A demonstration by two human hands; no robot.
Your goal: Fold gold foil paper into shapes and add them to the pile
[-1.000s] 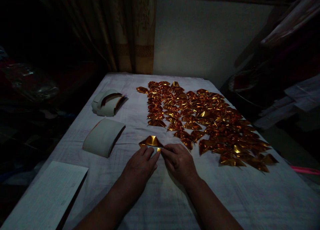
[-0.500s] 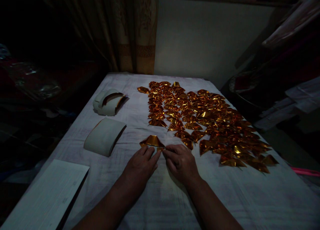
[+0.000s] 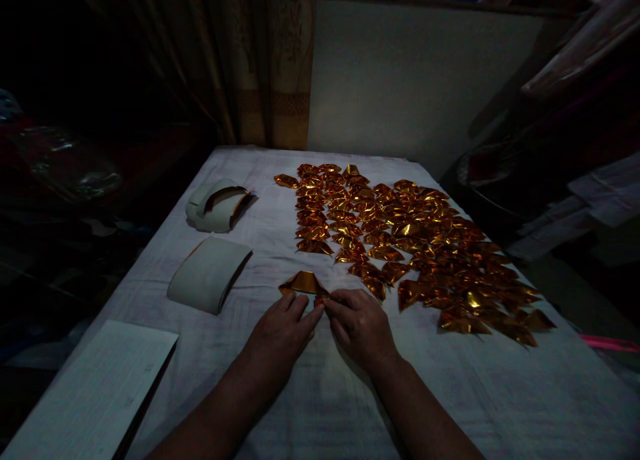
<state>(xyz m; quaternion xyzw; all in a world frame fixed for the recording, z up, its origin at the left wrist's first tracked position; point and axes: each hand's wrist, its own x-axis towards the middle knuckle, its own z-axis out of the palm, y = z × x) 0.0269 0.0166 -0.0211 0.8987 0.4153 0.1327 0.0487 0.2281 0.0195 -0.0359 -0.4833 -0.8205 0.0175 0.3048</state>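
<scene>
Near the middle of the table lies a folded piece of gold foil paper [image 3: 304, 283], its flat band facing up and its lower edge under my fingers. My left hand [image 3: 285, 327] is closed on its near side, thumb and fingertips pressing the paper. My right hand [image 3: 361, 325] pinches the right corner of the same piece, fingers bent together. The fingertips of both hands almost meet at a small gold flap. Part of the piece is hidden beneath the fingers. To the right and beyond lie many folded gold foil pieces [image 3: 380, 237] in rough rows.
On the left stand a curved stack of pale sheets [image 3: 210, 273] and another curled stack [image 3: 220, 207]. A flat white pad [image 3: 100, 387] lies at the near left edge. The table [image 3: 310, 413] has a pale cloth; a curtain [image 3: 270, 67] hangs behind it.
My fingertips have shifted slightly at the right corner of the gold foil piece, and the small flap there looks turned and darker. The other things stay in place.
</scene>
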